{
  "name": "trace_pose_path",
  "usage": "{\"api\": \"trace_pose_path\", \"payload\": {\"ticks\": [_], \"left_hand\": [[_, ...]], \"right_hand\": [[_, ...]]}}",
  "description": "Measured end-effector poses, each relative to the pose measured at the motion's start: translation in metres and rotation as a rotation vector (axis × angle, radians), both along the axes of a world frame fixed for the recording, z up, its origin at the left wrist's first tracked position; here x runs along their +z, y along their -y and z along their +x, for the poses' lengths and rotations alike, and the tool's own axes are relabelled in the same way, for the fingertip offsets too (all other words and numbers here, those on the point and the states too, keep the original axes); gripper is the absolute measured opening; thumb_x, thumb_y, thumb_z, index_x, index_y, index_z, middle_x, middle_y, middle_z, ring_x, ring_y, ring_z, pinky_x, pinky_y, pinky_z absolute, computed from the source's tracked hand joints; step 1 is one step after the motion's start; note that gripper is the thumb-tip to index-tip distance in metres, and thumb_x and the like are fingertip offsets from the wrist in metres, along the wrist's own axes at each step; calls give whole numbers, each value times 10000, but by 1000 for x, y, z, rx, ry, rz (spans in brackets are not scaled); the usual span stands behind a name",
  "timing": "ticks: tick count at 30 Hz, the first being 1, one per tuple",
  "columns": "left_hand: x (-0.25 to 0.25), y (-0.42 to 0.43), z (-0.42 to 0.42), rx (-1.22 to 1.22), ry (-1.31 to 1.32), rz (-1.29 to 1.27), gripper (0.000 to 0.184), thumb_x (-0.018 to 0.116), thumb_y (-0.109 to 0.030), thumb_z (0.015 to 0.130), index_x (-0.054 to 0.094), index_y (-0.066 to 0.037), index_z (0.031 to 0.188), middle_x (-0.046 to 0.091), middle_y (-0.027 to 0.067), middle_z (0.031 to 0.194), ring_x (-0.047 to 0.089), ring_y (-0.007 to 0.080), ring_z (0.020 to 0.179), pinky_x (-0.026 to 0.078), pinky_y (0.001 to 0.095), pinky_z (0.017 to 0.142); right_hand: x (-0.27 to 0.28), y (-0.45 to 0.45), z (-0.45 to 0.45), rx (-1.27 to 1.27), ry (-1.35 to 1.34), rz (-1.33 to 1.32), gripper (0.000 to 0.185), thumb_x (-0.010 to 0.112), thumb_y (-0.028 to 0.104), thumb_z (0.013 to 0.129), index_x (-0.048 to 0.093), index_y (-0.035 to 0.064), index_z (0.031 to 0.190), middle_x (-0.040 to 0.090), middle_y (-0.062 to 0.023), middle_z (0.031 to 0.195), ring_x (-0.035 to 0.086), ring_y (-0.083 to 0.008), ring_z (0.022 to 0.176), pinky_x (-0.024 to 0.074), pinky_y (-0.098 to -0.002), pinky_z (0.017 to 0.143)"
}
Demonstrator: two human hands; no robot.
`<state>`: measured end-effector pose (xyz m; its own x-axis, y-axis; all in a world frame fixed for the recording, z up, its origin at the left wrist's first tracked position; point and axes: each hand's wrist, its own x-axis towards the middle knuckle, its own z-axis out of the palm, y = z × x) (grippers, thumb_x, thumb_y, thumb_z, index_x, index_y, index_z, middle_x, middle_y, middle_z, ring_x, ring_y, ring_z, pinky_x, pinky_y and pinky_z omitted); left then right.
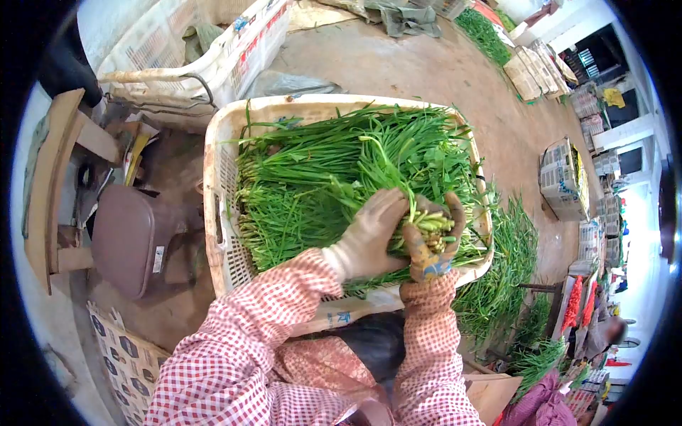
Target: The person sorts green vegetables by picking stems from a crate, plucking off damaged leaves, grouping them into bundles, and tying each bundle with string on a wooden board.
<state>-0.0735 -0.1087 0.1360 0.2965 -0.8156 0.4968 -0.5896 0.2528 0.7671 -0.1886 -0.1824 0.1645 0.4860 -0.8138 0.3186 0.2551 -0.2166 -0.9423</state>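
Observation:
My left hand (373,234), in a pale, soiled work glove, is wrapped round a bunch of leafy green stems (432,224). My right hand (435,248), in a muddier glove with a blue patch, grips the same bunch near its pale cut ends, which point right. The leaves of the bunch trail up and left over the basket. Beneath both hands, a cream plastic basket (211,170) holds layers of long, thin greens (305,184), many with their stem ends along the left wall. My left fingertips are partly hidden by the stems.
A brown padded seat (128,238) stands left of the basket. Behind it is a large white crate (153,74). Loose greens (508,263) lie in a heap on the right. Bundled stacks (563,177) and a person (604,334) are further right.

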Motion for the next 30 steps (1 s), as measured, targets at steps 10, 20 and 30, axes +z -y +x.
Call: {"api": "trace_pose_path", "payload": {"ticks": [10, 20, 30], "left_hand": [[-10, 42, 56, 288, -151, 188, 839, 752, -410, 711, 355, -41, 1353, 431, 220, 1321, 430, 334, 1237, 346, 409, 1047], [-2, 174, 18, 16, 506, 611, 742, 651, -417, 815, 289, -128, 1395, 471, 218, 1244, 562, 391, 979, 474, 457, 825], [20, 228, 73, 227, 44, -25, 158, 567, -217, 939, 568, -59, 933, 559, 9, 735, 483, 101, 676, 430, 261, 629]], "right_hand": [[-30, 0, -23, 152, 157, -98, 533, 745, 41, 744, 457, 55, 1193, 602, -112, 1038, 579, -242, 1017, 453, -373, 925], [-18, 11, -38, 151, 35, -263, 376, 703, 21, 717, 549, 48, 1058, 636, -147, 986, 628, -311, 936, 475, -420, 900], [-31, -10, -50, 97, 185, 100, 378, 705, 71, 760, 542, 44, 1100, 600, -107, 976, 604, -217, 860, 492, -317, 768]]}}
